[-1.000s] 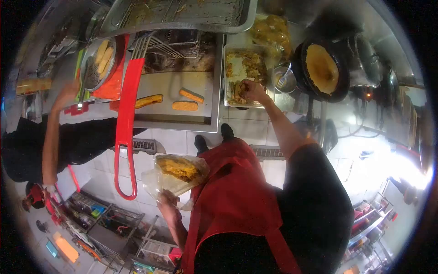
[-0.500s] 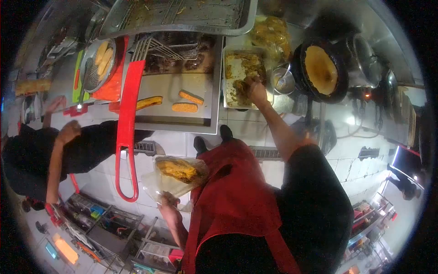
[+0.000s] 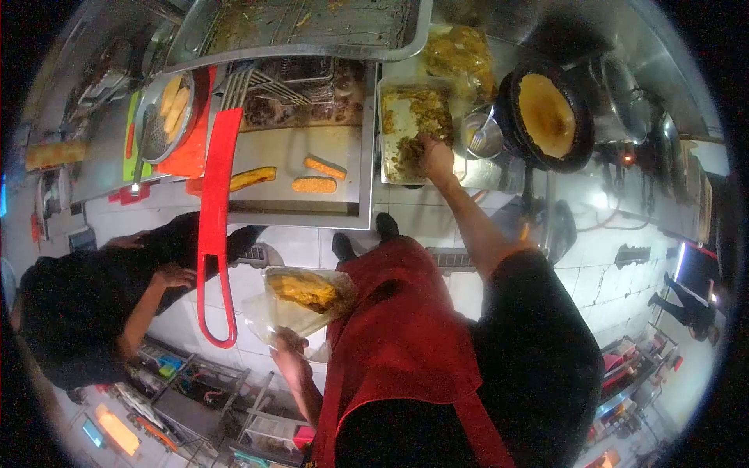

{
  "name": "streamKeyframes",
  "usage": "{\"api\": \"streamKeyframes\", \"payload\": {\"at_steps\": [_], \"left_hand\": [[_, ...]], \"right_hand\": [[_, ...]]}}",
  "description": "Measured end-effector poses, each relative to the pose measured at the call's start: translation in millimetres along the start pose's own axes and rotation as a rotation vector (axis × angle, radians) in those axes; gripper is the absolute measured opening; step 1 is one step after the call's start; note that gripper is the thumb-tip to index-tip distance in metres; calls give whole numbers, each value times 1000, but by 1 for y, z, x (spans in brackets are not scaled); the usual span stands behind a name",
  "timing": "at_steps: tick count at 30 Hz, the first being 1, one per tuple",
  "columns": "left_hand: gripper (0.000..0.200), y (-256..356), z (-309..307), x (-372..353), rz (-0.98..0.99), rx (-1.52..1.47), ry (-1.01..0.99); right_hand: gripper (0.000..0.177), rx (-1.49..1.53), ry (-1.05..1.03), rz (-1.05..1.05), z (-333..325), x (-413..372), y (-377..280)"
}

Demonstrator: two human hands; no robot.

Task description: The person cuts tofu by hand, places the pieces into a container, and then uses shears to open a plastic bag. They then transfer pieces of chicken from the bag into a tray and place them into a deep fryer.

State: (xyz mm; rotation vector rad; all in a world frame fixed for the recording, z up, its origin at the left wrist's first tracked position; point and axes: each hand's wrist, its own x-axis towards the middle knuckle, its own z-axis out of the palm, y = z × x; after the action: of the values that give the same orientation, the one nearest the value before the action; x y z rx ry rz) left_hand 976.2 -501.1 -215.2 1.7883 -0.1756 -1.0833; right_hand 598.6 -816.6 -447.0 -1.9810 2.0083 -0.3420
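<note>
My left hand [image 3: 289,343] is closed on the lower edge of a clear plastic bag [image 3: 257,316]. In its mouth lies a yellow, split-open piece of food [image 3: 300,292] with filling showing. My right hand [image 3: 437,159] reaches into a rectangular container [image 3: 385,148] of brownish-yellow shredded filling [image 3: 433,117]. Its fingers are pinched together at the filling; a bit of it seems to be between them, though the fingertips are partly hidden. Beside that container stands a metal bowl [image 3: 490,145] with a fork [image 3: 479,136].
A griddle [image 3: 296,144] holds several orange-yellow pieces. A red-handled spatula [image 3: 221,171] hangs close to the camera. Right of the container, a black pan [image 3: 512,129] holds a flat round pancake-like food [image 3: 546,115]. A co-worker [image 3: 78,304] stands at left.
The co-worker at left has lowered an arm and shifted away from the counter. My right hand has moved slightly within the filling; my left hand stays on the bag.
</note>
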Motion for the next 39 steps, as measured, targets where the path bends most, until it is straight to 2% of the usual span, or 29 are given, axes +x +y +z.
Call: {"api": "streamKeyframes", "payload": {"at_steps": [3, 5, 6, 8, 9, 11, 12, 15, 16, 19, 21, 22, 24, 27, 29, 31, 32, 34, 35, 36, 37, 38, 39], "left_hand": [[17, 3, 3, -1, -23, -2, 42], [17, 2, 1, 1, -25, 6, 46], [17, 1, 1, 1, -25, 4, 45], [20, 0, 0, 2, -5, -26, 50], [20, -2, -1, 4, -5, -31, 52], [20, -4, -6, 6, -49, -41, 82], [20, -3, -5, 5, -49, -45, 89], [21, -2, -1, 5, -10, -60, 111], [20, -2, -4, 7, -33, -31, 112], [21, -6, -12, 13, -66, 22, 97], [22, -5, -15, 14, -74, 49, 84], [23, -6, -14, 14, -56, 25, 88], [24, -6, -13, 14, -37, 3, 85], [25, -8, -14, 12, -32, -14, 80], [25, -10, -16, 11, 22, -8, 63], [25, -7, -16, 13, -16, 7, 58], [26, -6, -18, 13, -57, 23, 59], [21, -9, -26, 11, 57, 177, -71], [16, -13, -27, 14, -1, 116, -42], [16, -12, -26, 15, -57, 54, -9], [28, -25, -35, 21, 120, 380, -86], [29, -1, -9, 8, -44, 35, -8], [29, 0, -7, 10, -77, 64, 8]], "right_hand": [[46, 132, 6, 50, -5, -4, 1], [44, 431, 234, 16, 20, -4, 21], [44, 430, 235, 15, 16, -4, 19], [42, 543, 235, 176, 5, -6, 15], [42, 541, 234, 171, -15, -9, 3], [39, 1248, 179, 255, -64, -18, -32], [41, 1197, 208, 163, -69, -19, -34], [40, 1128, 228, 162, -131, -21, -91], [36, 977, 285, 140, -138, -19, -106], [37, 924, 311, 99, -131, -2, -142], [39, 738, 316, 76, -142, 9, -170], [39, 736, 325, 82, -137, 16, -177], [37, 558, 426, 12, -126, 35, -186], [37, 428, 370, 64, -108, 62, -193], [37, 413, 408, 33, -91, 77, -190], [37, 398, 442, -1, -87, 88, -187], [38, 388, 405, 7, -86, 91, -183], [38, 340, 323, -9, -100, 71, -183], [38, 304, 278, -32, -118, 54, -178], [33, 430, 389, -51, -113, 40, -176], [27, 468, 293, -11, -136, 13, -183], [22, 534, 211, -119, -150, -15, -187], [19, 649, 70, -104, -157, -43, -194]]}}
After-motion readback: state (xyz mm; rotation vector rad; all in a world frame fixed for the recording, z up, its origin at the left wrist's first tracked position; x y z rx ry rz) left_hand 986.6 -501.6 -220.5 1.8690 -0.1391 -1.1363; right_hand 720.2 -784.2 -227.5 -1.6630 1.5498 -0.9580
